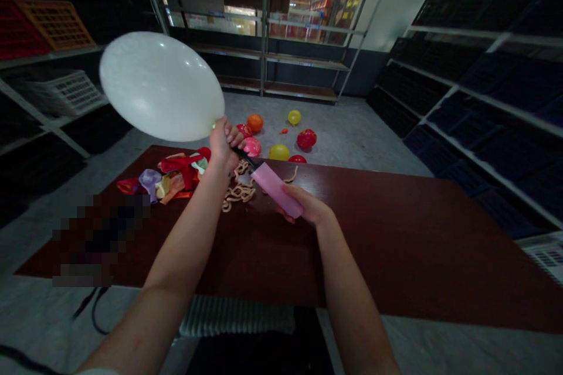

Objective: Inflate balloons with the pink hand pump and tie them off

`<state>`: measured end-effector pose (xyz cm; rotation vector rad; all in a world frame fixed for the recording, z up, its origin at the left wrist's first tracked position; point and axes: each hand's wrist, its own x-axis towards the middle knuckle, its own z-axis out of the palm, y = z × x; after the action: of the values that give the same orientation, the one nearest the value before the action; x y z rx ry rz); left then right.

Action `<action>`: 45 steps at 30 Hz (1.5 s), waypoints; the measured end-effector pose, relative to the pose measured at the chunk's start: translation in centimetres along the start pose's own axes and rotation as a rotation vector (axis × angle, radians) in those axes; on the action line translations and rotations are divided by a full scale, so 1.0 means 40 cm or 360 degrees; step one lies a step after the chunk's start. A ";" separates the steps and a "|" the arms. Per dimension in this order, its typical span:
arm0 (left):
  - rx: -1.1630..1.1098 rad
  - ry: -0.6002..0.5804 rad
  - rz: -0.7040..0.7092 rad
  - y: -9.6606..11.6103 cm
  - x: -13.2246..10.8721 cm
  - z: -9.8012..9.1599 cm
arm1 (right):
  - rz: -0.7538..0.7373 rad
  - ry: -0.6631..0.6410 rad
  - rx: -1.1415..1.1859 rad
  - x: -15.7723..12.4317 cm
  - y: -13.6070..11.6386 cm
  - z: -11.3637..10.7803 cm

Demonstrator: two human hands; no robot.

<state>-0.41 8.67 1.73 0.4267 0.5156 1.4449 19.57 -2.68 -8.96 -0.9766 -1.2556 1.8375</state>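
Note:
A large inflated white balloon (160, 87) tilts up to the left above the table. Its neck is pinched in my left hand (225, 143), whose fingers also close around the black nozzle end of a hand pump. My right hand (305, 204) is wrapped round the pink barrel of the balloon pump (275, 188), which slants down to the right. The join between balloon and nozzle is hidden by my left fingers. Beside my left forearm lies a pile of uninflated balloons (176, 179) in red, orange, purple and pale green. Tan curly strips (240, 192) lie beneath the pump.
The dark red-brown table (396, 234) stretches before me. Several inflated balloons, including a red one (307, 139) and an orange one (255, 123), rest on the floor beyond it. Shelving with crates (57, 23) stands at both sides; a metal rack (303, 58) is at the back.

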 end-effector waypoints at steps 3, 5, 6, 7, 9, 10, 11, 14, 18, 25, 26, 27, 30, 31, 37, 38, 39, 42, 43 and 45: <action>-0.0007 0.0030 0.0120 0.034 -0.028 0.013 | 0.0074 -0.0195 0.0024 -0.006 0.002 -0.033; 0.0011 0.0045 0.0181 0.052 -0.051 0.024 | 0.0102 -0.0265 0.0009 -0.012 0.003 -0.049; 0.0025 0.0059 0.0211 0.060 -0.062 0.030 | 0.0109 -0.0272 -0.0009 -0.016 0.003 -0.054; 0.0040 0.0077 0.0242 0.068 -0.070 0.035 | 0.0106 -0.0253 -0.0032 -0.020 0.002 -0.057; 0.0066 0.0127 0.0312 0.088 -0.081 0.046 | 0.0087 -0.0198 -0.0098 -0.028 -0.003 -0.056; 0.0070 0.0140 0.0347 0.101 -0.085 0.050 | 0.0056 -0.0163 -0.0140 -0.033 -0.007 -0.052; 0.0069 0.0157 0.0377 0.114 -0.088 0.054 | 0.0008 -0.0138 -0.0184 -0.037 -0.012 -0.047; 0.0066 0.0143 0.0449 0.152 -0.104 0.058 | -0.0143 -0.0064 -0.0351 -0.046 -0.031 -0.029; 0.0094 0.0202 0.0572 0.153 -0.147 0.046 | -0.0370 0.0313 -0.1034 -0.054 -0.056 -0.013; 0.0188 0.0402 0.0573 0.048 -0.189 -0.021 | -0.0337 0.1034 -0.2400 -0.095 -0.101 0.066; 0.0183 0.0393 0.0563 0.029 -0.194 -0.027 | -0.0345 0.1097 -0.2489 -0.101 -0.101 0.084; 0.0159 0.0385 0.0576 0.011 -0.200 -0.031 | -0.0363 0.1145 -0.2544 -0.105 -0.096 0.101; 0.0082 0.0268 0.0570 -0.045 -0.219 -0.031 | -0.0459 0.1256 -0.2554 -0.105 -0.050 0.138; 0.0065 0.0211 0.0572 -0.062 -0.225 -0.029 | -0.0501 0.1304 -0.2510 -0.102 -0.026 0.144; 0.0002 0.0097 0.0463 -0.130 -0.249 -0.030 | -0.0567 0.1498 -0.2266 -0.085 0.114 0.129; -0.0006 0.0127 0.0460 -0.133 -0.252 -0.036 | -0.0584 0.1497 -0.2275 -0.085 0.124 0.125; -0.0013 0.0153 0.0451 -0.134 -0.254 -0.043 | -0.0593 0.1485 -0.2293 -0.085 0.131 0.123; -0.0009 0.0244 0.0393 -0.118 -0.252 -0.068 | -0.0604 0.1415 -0.2373 -0.085 0.132 0.128; -0.0006 0.0277 0.0389 -0.109 -0.249 -0.074 | -0.0594 0.1397 -0.2396 -0.083 0.129 0.133; -0.0011 0.0315 0.0390 -0.084 -0.238 -0.082 | -0.0571 0.1377 -0.2417 -0.080 0.124 0.143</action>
<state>-0.04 -1.22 -2.14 0.3517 0.6329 1.7358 15.48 -9.28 -11.62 -1.7825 -1.8963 -0.1967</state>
